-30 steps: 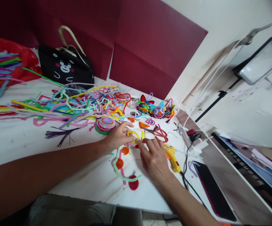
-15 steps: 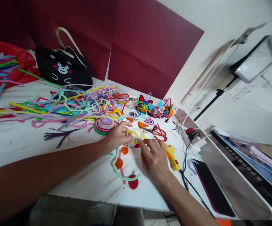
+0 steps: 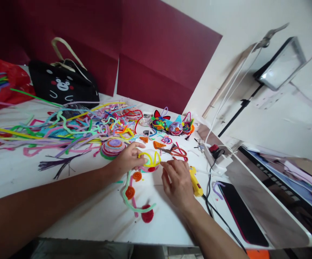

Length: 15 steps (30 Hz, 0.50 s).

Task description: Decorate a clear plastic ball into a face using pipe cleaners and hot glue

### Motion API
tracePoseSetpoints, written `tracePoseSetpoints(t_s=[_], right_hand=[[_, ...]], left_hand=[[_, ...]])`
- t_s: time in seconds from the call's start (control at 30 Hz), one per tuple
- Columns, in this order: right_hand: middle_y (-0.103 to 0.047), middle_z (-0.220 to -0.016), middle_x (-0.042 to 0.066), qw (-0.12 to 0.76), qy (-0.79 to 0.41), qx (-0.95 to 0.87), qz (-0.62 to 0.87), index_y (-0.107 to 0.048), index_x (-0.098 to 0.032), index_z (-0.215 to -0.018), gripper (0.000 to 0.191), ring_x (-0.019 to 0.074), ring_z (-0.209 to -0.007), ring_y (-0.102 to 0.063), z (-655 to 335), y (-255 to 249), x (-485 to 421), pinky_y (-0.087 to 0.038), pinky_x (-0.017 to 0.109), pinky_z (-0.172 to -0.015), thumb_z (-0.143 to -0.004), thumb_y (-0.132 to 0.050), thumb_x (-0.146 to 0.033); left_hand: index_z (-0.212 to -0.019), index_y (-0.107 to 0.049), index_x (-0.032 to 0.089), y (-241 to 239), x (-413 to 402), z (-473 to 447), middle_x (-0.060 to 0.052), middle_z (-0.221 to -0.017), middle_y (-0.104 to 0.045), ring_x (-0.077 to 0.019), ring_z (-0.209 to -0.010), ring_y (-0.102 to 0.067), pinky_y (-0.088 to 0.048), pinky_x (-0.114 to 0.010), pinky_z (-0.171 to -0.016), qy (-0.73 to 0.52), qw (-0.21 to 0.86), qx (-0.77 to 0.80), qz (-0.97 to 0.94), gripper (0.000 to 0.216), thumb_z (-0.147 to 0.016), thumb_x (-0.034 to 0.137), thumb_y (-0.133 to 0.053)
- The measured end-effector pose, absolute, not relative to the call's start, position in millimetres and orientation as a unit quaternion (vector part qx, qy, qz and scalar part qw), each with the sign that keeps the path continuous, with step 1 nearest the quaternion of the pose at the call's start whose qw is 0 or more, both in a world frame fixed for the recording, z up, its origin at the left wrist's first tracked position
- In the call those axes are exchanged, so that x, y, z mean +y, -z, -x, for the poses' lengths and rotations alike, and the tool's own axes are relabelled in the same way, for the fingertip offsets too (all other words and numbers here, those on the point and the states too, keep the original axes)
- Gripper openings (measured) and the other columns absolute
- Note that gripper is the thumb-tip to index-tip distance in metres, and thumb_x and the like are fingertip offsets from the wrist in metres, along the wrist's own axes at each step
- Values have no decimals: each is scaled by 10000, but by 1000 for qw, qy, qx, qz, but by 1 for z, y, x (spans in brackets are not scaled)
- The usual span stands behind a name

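Note:
My left hand point(image 3: 130, 158) grips the left side of a small white ball point(image 3: 149, 154), fingers and thumb pressed against it. A bent yellow pipe cleaner point(image 3: 156, 160) lies across the ball, and red and pink pieces show at its lower edge. At the ball's right side is my right hand point(image 3: 177, 180), with fingers loosely bent and thumb apart; its index fingertip is close to the yellow end, and contact is unclear. Below the ball are orange pipe-cleaner coils point(image 3: 130, 192), a red coil point(image 3: 147, 214) and a mint-green pipe cleaner point(image 3: 127, 201).
Scissors point(image 3: 180, 154) lie behind my right hand, and a yellow glue gun point(image 3: 195, 181) with a black cord is beside it. A phone point(image 3: 242, 214) lies at the right. Tangled pipe cleaners point(image 3: 85, 124), a coiled ball point(image 3: 112, 148) and finished ornaments point(image 3: 175, 127) stand farther back.
My right fingers have drawn back slightly from the ball, uncovering more of the yellow pipe cleaner. My left hand keeps its grip. The whole view has shifted a little.

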State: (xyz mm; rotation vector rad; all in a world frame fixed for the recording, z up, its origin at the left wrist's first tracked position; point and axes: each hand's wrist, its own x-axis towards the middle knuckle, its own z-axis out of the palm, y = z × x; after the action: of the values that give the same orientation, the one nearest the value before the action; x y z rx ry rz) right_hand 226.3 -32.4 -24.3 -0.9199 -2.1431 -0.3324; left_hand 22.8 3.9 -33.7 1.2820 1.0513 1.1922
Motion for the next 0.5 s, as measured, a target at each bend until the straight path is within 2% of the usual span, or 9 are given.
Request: tracePoseSetpoints(t_s=[0.23,0.5], right_hand=[[-601,-857,67,385,116,-845,352,-638,-168,-1030,232,206,-795,-502,-223,29,-34,-382,366,-732,-859,-499,-95],[-595,-835,69,371,103,-860,334,-641,-152,-997,217,210,-785,-489,-218,34,-38,-359,377,-727,-866,-472,-114]], left_hand=[[-1047,-451,193,31,5,-24,82,-684,-545,-65,-428,-477,-351,-197,-399,-498,522,447,-529,544,-598,271,-748],[-1042,-441,198,25,1,-25,74,-693,-563,-71,-447,-482,-346,-198,-422,-489,517,459,-532,542,-607,312,-744]])
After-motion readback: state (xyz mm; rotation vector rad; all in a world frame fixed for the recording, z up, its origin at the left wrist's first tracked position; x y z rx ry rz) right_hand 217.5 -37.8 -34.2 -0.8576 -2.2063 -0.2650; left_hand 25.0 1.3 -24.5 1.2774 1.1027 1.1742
